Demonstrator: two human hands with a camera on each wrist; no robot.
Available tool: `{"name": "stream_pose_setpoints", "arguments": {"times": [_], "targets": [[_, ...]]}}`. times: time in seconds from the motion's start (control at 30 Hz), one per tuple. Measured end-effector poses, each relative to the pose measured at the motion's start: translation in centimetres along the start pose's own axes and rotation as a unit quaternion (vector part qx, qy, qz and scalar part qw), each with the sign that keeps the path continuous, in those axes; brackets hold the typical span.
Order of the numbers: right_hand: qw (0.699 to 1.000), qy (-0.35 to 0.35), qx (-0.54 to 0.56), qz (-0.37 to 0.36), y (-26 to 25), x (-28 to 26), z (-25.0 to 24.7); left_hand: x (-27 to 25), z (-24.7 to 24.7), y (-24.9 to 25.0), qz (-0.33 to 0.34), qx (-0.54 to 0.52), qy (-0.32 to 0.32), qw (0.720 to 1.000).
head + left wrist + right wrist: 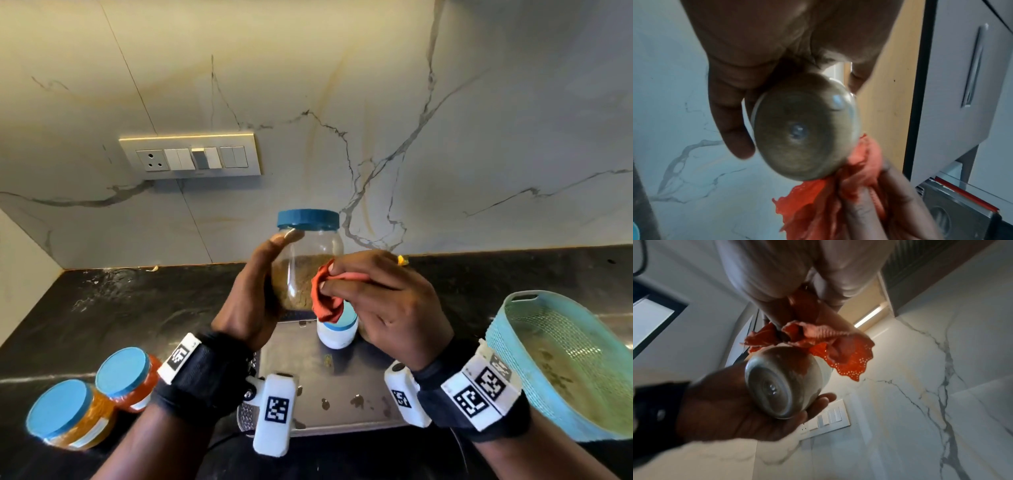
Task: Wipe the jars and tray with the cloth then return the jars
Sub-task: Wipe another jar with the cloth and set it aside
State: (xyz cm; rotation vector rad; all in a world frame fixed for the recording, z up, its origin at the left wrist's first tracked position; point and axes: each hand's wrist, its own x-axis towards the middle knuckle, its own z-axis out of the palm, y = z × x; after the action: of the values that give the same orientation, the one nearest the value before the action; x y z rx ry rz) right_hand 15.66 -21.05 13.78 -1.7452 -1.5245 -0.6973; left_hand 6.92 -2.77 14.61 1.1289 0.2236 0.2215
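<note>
My left hand (255, 291) grips a clear jar (308, 260) with a blue lid, half full of brownish grains, and holds it upright above the counter. The jar's base (803, 128) fills the left wrist view, and the jar (781, 382) shows from below in the right wrist view. My right hand (380, 294) pinches a crumpled orange cloth (325, 294) against the jar's right side; the cloth (828, 199) (830, 352) touches the lower wall. A steel tray (329, 383) lies below my hands with a small white jar (337, 330) standing on it.
Two blue-lidded jars with orange contents (70, 416) (128, 377) stand on the black counter at the lower left. A teal plastic basket (561, 363) sits at the right. A marble wall with a switch panel (191, 157) rises behind.
</note>
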Motion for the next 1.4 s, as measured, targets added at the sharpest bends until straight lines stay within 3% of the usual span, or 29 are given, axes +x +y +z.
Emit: {"name": "stream_pose_setpoints", "arguments": {"times": [0.13,0.27,0.33,0.47,0.6,0.77,0.83,1.0,1.27,1.4], "targets": [[1.000,-0.004,-0.007,-0.028,0.0,0.3,0.2,0.0,0.1,-0.3,0.047,0.050,-0.006,0.998],[0.991,0.074,0.068,0.089,2.2,2.7,-0.3,0.2,0.7,-1.6,0.054,-0.003,-0.018,0.998],[0.987,0.078,0.089,0.105,2.4,3.0,-0.3,0.2,1.0,-1.8,0.061,-0.029,-0.022,0.997],[0.993,0.040,0.073,0.082,0.2,0.8,0.5,0.4,0.3,-1.4,0.039,-0.076,0.027,0.996],[0.996,0.017,0.076,0.034,-0.6,-1.2,1.0,0.0,-0.1,-1.3,0.035,-0.073,0.024,0.996],[0.969,0.124,0.153,0.150,1.9,1.6,0.8,-0.1,1.0,-2.2,0.030,-0.085,-0.002,0.996],[0.960,0.129,0.180,0.171,1.9,1.9,0.8,0.1,1.2,-2.2,0.044,-0.087,0.004,0.995],[0.982,0.081,0.136,0.103,-0.5,-0.3,0.6,0.1,0.5,-1.4,0.037,-0.095,0.021,0.995],[0.994,0.075,0.048,0.071,0.9,0.0,0.7,0.4,-0.9,-1.4,0.054,0.053,0.029,0.997],[0.999,-0.018,0.010,-0.042,0.8,-0.2,1.4,0.5,-0.8,-0.1,0.038,0.142,-0.022,0.989]]}}
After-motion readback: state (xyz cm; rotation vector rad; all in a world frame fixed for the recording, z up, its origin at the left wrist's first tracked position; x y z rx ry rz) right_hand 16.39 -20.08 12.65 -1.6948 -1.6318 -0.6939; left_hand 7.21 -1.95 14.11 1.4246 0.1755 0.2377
